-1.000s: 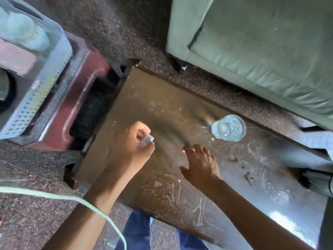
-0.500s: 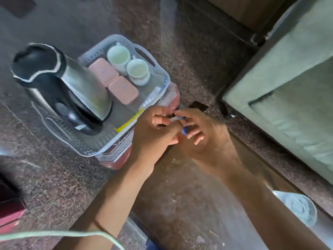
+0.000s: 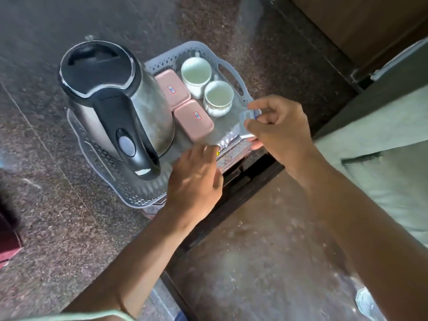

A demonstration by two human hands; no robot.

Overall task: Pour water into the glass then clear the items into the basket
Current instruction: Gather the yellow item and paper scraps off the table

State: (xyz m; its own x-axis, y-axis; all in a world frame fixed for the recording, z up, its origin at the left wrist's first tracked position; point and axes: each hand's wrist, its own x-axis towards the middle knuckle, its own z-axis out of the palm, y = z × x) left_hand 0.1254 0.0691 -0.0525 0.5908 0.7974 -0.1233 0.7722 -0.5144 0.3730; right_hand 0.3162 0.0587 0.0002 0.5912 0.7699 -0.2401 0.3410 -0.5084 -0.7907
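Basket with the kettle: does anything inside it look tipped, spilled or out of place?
Nothing stands out. The kettle stands upright with its lid shut, both white cups are upright, and the two pink boxes lie flat, closed. No spill shows in the basket. The right hand pinches a small packet above it.

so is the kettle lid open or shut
Shut. The black lid sits flat and flush across the top of the kettle, which stands upright in the basket; no gap shows around its rim.
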